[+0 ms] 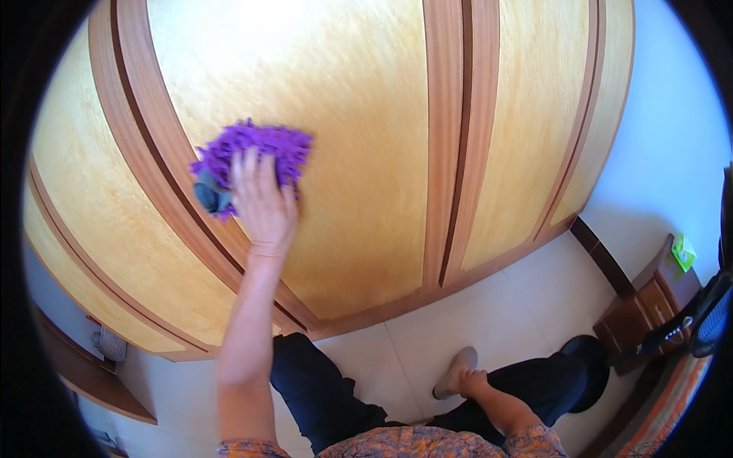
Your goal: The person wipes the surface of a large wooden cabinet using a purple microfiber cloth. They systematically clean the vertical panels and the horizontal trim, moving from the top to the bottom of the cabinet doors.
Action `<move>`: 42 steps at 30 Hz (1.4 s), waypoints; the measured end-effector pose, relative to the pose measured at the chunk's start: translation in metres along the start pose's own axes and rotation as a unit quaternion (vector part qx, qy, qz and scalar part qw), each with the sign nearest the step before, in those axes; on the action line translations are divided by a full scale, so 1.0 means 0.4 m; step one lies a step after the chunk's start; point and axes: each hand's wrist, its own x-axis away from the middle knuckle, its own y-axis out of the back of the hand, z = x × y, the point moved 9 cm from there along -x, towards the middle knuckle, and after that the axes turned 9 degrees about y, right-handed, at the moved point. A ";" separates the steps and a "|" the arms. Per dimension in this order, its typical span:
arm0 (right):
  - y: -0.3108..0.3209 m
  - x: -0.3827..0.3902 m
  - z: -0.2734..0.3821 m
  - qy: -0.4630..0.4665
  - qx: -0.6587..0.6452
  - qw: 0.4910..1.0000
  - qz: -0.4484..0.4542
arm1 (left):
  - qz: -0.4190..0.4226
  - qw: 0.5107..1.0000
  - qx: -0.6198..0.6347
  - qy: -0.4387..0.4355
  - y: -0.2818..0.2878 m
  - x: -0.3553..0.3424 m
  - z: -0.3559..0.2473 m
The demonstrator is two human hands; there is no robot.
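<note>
Left hand (pixel 263 210), arm (pixel 248 328) outstretched, presses a purple cloth (pixel 284 145) with extended fingers near the left edge of the wardrobe door (pixel 359 191); right hand (pixel 475 382) appears low by a shoe (pixel 463 357), finger state unclear. Green packet (pixel 683 252) sits on the nightstand (pixel 647 307).

The duster (pixel 286 149) is purple (its end (pixel 206 192) grey), the panels (pixel 359 206) yellow, the shirt (pixel 412 444) patterned orange.

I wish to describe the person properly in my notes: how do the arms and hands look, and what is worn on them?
The left hand and right hand wear no gloves. The forearms are bare below sleeves in an orange and dark greyish pattern. A thin line crosses the left wrist; band or crease, I cannot tell.
</note>
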 end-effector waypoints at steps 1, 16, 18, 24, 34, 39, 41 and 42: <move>-0.010 0.003 0.000 0.002 0.002 1.000 0.023 | 0.033 0.999 0.010 0.002 -0.014 0.024 -0.019; -0.030 -0.014 0.020 0.024 0.009 0.999 -0.022 | 0.011 1.000 -0.007 0.007 0.042 0.028 0.063; -0.037 -0.031 0.037 0.032 0.017 0.998 -0.051 | -0.020 1.000 0.005 0.003 0.026 -0.050 -0.016; 0.003 0.028 0.044 0.070 0.033 0.994 0.083 | 0.131 0.984 0.028 -0.113 -0.108 0.086 -0.200; -0.036 0.010 0.009 0.018 0.064 0.976 0.209 | 0.147 0.983 -0.055 -0.091 -0.048 0.218 0.078; -0.018 -0.013 0.017 0.045 0.037 0.986 0.156 | -0.011 1.000 -0.011 0.004 0.057 -0.098 0.025; -0.003 -0.012 0.032 0.076 0.020 0.988 0.133 | -0.025 0.999 0.001 0.023 0.053 -0.158 -0.030; 0.022 0.004 0.044 0.095 0.009 0.988 0.126 | -0.034 0.999 -0.008 -0.005 0.040 -0.162 -0.059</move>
